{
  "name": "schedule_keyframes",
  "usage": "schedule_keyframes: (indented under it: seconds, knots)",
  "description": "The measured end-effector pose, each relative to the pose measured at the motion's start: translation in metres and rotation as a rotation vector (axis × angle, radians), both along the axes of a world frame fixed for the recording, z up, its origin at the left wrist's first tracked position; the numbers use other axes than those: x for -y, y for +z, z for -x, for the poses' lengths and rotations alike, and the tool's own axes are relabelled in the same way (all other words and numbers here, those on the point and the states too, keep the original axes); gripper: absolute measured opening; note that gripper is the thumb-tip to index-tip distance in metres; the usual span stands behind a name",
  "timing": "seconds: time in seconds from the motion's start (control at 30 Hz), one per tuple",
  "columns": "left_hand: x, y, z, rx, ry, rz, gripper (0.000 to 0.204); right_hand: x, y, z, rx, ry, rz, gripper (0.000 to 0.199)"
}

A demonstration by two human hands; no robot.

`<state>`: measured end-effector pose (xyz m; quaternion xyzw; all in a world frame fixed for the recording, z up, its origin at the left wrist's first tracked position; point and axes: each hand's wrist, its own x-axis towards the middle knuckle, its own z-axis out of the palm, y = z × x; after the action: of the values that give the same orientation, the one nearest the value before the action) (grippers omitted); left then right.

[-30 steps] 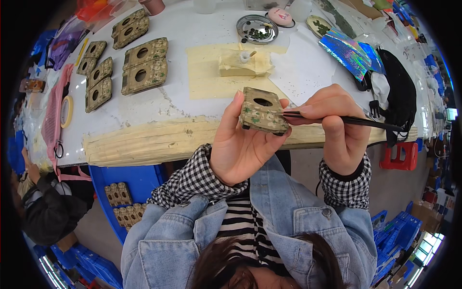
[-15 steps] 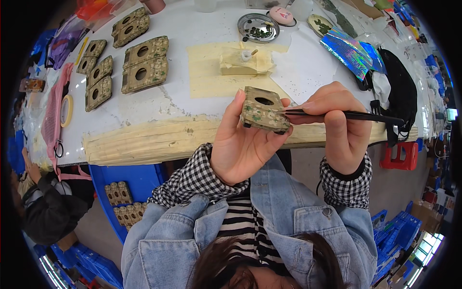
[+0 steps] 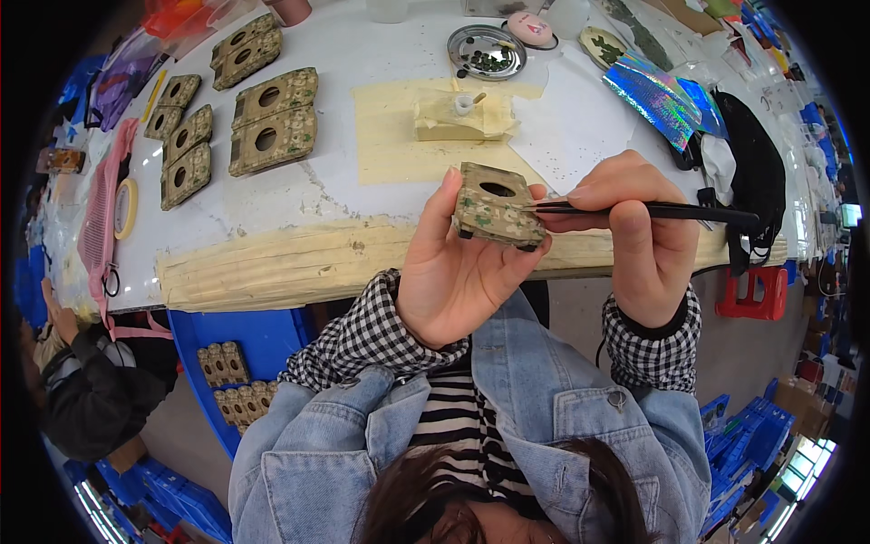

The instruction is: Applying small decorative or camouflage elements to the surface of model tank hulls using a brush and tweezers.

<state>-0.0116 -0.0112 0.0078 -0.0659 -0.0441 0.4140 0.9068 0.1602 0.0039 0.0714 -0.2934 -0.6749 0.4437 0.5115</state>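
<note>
My left hand holds up a small camouflage-patterned model tank hull by its edges, above the table's front edge. A dark oval hole is in its top, and green patches show on its near part. In my right hand is a pair of black tweezers, pinched between thumb and fingers. The tips reach the right side of the hull, beside the hole. Whether they grip something tiny there is too small to tell.
More camouflage hulls lie at the left. A round metal dish with small dark green bits stands behind a taped block with a small white cup. A blue tray holds hulls below the table. Another person's sleeve shows at left.
The tweezers have shifted very slightly, their tips still at the hull's right side. Both hands stay almost in place.
</note>
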Motion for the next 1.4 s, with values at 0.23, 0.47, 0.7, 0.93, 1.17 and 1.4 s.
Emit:
schedule_keyframes:
  seconds: [0.23, 0.47, 0.7, 0.93, 1.17, 1.4]
  knots:
    - [0.0, 0.001, 0.001, -0.019, -0.011, 0.028, 0.057, -0.001, 0.002, -0.001, 0.035, 0.011, -0.03, 0.023]
    - [0.002, 0.0, -0.001, 0.051, 0.013, 0.018, 0.056, -0.001, 0.003, 0.0, 0.027, 0.012, -0.015, 0.025]
    - [0.001, 0.004, 0.003, 0.011, -0.024, 0.076, 0.06, -0.001, -0.001, -0.005, -0.151, -0.083, 0.026, 0.038]
    - [0.002, 0.0, 0.006, 0.161, -0.005, 0.121, 0.068, -0.001, -0.006, -0.009, -0.223, -0.247, 0.033, 0.042]
    - [0.003, 0.008, 0.007, 0.079, 0.046, 0.2, 0.068, -0.001, -0.011, -0.006, -0.181, -0.225, 0.003, 0.036]
    - [0.003, 0.01, 0.009, 0.067, 0.042, 0.21, 0.069, 0.003, -0.012, -0.001, -0.142, -0.243, 0.046, 0.03]
